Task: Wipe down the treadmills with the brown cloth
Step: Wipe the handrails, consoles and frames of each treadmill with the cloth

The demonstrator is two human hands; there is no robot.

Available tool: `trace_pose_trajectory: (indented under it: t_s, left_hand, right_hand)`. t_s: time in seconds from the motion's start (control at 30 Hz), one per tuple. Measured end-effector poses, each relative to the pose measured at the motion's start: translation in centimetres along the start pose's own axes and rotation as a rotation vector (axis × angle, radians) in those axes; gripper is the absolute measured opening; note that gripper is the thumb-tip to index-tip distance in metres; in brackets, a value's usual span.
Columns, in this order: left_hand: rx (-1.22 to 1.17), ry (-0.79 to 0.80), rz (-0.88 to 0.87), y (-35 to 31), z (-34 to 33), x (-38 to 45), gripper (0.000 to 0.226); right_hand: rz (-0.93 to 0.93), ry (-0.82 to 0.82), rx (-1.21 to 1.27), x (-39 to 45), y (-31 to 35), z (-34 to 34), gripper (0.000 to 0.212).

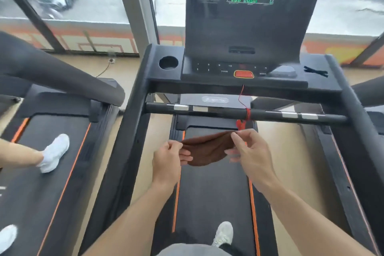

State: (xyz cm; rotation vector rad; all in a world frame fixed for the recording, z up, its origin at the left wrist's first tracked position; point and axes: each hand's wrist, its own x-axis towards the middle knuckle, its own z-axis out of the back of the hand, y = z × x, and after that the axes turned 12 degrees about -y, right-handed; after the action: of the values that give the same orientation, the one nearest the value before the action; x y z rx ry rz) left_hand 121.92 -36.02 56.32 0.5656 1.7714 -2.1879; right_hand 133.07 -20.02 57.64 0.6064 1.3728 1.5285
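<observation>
**Both hands raised, fingers pinching**

Both bare forearms reach forward from the lower edge of the view and converge toward the middle. The left hand (167, 161) is turned with its back to the camera, thumb on top, fingers curled inward and pinching the left end of the brown cloth (205, 149). The right hand (252, 155) sits slightly higher and further forward, thumb and forefinger pinching the cloth's upper right corner while the other fingers are loosely bent beneath. The two hands are near each other, not touching.

A brown cloth (204, 148) above a black treadmill belt (214, 193) edged in orange, its console (243, 16) glowing green digits, red stop button (243, 74).
</observation>
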Motion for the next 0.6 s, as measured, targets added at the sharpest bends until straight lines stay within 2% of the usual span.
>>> trace_pose_trajectory:
  t_s: [0.13,0.2,0.23,0.3,0.37,0.47,0.53,0.6]
  left_hand:
    - [-0.171,-0.076,-0.178,-6.7,-2.1,1.4,0.017]
    - [-0.259,-0.053,-0.233,-9.8,-2.6,3.7,0.014]
    - [-0.252,-0.071,-0.261,-10.7,-2.6,5.3,0.012]
    - [-0.027,-0.187,-0.359,-10.8,-1.7,9.3,0.015]
    - [0.35,-0.292,-0.477,-9.4,-0.1,13.4,0.029]
    - [0.647,-0.33,-0.606,-8.0,1.8,19.2,0.046]
    - [0.745,-0.298,-0.59,-7.5,2.1,22.8,0.057]
    - [0.825,-0.23,-0.506,-6.7,1.6,24.8,0.067]
  right_hand:
    - [0.114,0.095,0.16,4.9,7.0,-2.6,0.014]
    - [0.22,0.177,0.122,7.6,9.3,-4.7,0.048]
    - [0.287,0.224,0.003,8.9,9.9,-6.0,0.066]
    - [0.483,0.35,-0.37,11.1,9.5,-9.1,0.084]
    - [0.666,0.502,-0.793,12.6,7.5,-12.2,0.095]
    - [0.752,0.68,-1.186,14.4,3.4,-17.0,0.109]
    - [0.734,0.671,-1.29,15.2,1.5,-19.9,0.099]
    - [0.753,0.633,-1.346,15.8,1.1,-22.1,0.075]
